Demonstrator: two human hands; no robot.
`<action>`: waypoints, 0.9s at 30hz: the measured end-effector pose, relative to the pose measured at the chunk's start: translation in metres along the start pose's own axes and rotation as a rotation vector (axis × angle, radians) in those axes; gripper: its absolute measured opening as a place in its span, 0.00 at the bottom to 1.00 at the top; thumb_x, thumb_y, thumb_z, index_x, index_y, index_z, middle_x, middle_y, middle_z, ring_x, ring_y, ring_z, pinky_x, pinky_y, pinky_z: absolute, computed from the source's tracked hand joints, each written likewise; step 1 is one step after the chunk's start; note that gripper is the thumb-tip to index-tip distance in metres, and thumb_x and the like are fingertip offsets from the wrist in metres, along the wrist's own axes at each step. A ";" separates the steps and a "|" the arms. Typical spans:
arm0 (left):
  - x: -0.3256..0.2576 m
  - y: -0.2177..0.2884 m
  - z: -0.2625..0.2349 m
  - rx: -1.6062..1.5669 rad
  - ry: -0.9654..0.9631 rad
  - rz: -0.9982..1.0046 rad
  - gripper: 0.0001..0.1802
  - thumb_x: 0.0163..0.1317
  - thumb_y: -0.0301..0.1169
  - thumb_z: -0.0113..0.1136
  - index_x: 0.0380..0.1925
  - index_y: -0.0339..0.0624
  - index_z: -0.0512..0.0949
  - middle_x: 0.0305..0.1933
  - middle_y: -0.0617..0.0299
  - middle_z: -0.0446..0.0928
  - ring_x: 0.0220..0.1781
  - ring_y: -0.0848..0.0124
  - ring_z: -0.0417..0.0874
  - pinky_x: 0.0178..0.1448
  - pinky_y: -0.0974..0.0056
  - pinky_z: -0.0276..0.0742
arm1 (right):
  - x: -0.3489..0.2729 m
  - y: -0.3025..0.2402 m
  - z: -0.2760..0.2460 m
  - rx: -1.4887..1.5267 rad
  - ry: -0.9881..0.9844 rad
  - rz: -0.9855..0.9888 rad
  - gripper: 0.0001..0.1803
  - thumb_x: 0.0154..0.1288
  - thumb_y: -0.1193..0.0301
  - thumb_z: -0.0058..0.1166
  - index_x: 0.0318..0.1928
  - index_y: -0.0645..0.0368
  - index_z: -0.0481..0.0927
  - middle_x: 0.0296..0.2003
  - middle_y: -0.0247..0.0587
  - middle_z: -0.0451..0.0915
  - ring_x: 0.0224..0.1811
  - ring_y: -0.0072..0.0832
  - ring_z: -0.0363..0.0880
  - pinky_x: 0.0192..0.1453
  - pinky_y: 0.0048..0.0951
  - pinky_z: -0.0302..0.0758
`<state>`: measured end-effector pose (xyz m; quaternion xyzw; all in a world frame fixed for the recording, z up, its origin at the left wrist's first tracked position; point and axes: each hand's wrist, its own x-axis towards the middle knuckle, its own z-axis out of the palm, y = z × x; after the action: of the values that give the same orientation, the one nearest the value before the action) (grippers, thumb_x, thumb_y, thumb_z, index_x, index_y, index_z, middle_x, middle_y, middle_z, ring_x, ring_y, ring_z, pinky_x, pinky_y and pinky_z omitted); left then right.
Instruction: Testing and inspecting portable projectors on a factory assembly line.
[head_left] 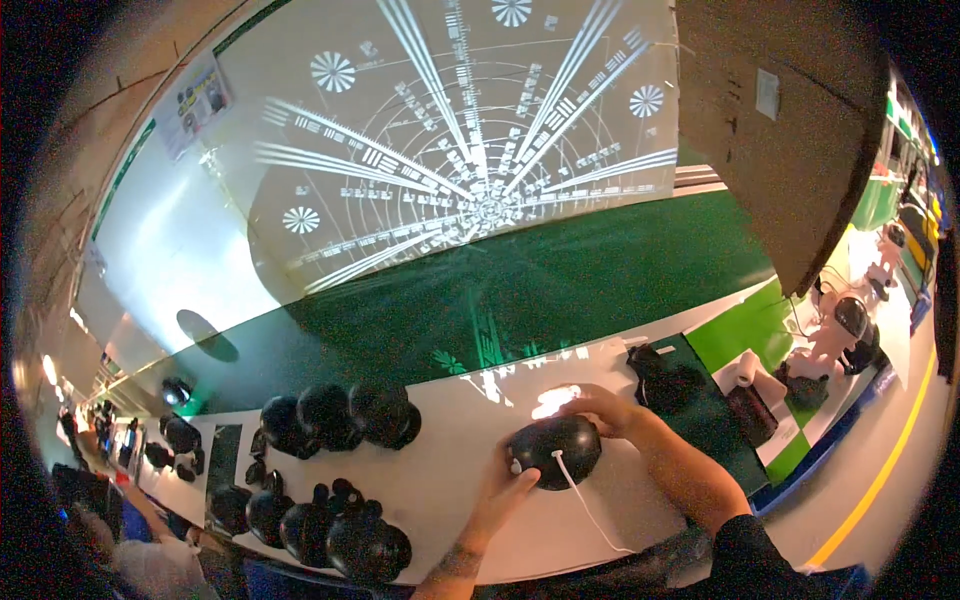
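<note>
A black, rounded projector (568, 458) is between my hands above the white tabletop, with a bright glow at its far side. My left hand (498, 492) grips its left side, the thumb pressed on the near face. My right hand (604, 410) wraps round the far right side, its fingers bent beside the glow and partly lost in it. From the projector's near face, a plugged-in white cable (585, 508) runs down to the table's near edge. A white test pattern (470, 150) of lines, circles and spoked wheels shines on the screen ahead.
Several round black units stand in two rows on the left, a far row (330, 418) and a near row (370, 545). A black device (662, 378) rests on the dark mat to the right. A brown board (790, 130) hangs at the upper right. Another person (150, 560) sits at far left.
</note>
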<state>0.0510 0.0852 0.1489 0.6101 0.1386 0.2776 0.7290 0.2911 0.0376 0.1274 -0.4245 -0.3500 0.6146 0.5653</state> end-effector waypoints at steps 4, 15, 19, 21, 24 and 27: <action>-0.003 -0.006 -0.006 0.005 0.024 0.034 0.36 0.63 0.42 0.62 0.64 0.36 0.59 0.62 0.56 0.66 0.61 0.67 0.69 0.64 0.62 0.69 | -0.013 -0.008 0.001 -0.234 0.260 -0.119 0.19 0.61 0.69 0.57 0.51 0.65 0.74 0.46 0.43 0.79 0.50 0.29 0.77 0.58 0.27 0.72; 0.004 -0.019 -0.021 0.007 0.232 0.156 0.29 0.69 0.41 0.52 0.63 0.36 0.58 0.58 0.55 0.66 0.59 0.64 0.70 0.60 0.61 0.69 | -0.074 0.001 0.028 -0.503 0.792 -0.448 0.09 0.63 0.73 0.57 0.42 0.63 0.78 0.30 0.32 0.77 0.31 0.16 0.70 0.35 0.19 0.67; 0.003 -0.020 -0.021 -0.006 0.224 0.155 0.30 0.69 0.41 0.53 0.63 0.36 0.58 0.58 0.55 0.66 0.58 0.65 0.70 0.61 0.62 0.69 | -0.076 0.003 0.025 -0.534 0.782 -0.448 0.09 0.63 0.73 0.57 0.42 0.63 0.78 0.30 0.32 0.77 0.31 0.16 0.70 0.35 0.20 0.68; 0.003 -0.020 -0.021 -0.046 0.219 0.126 0.30 0.68 0.41 0.54 0.63 0.36 0.58 0.57 0.55 0.67 0.58 0.65 0.70 0.61 0.62 0.68 | -0.072 0.007 0.023 -0.528 0.756 -0.438 0.09 0.63 0.73 0.57 0.42 0.63 0.78 0.31 0.32 0.77 0.32 0.16 0.70 0.35 0.20 0.69; 0.002 -0.026 -0.024 0.108 0.158 0.090 0.33 0.67 0.43 0.57 0.63 0.35 0.58 0.57 0.55 0.67 0.58 0.67 0.70 0.62 0.62 0.68 | -0.069 0.014 0.016 -0.472 0.674 -0.392 0.12 0.63 0.72 0.58 0.45 0.64 0.77 0.36 0.35 0.78 0.36 0.19 0.73 0.42 0.23 0.71; 0.001 -0.025 -0.017 0.044 0.077 0.078 0.37 0.63 0.42 0.62 0.63 0.34 0.58 0.57 0.55 0.68 0.59 0.68 0.70 0.63 0.62 0.67 | -0.067 0.014 0.014 -0.339 0.467 -0.365 0.21 0.63 0.68 0.58 0.53 0.64 0.72 0.45 0.41 0.78 0.47 0.26 0.75 0.55 0.29 0.70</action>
<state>0.0481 0.0972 0.1209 0.6198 0.1488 0.3260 0.6982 0.2729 -0.0295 0.1283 -0.5719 -0.3784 0.3227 0.6524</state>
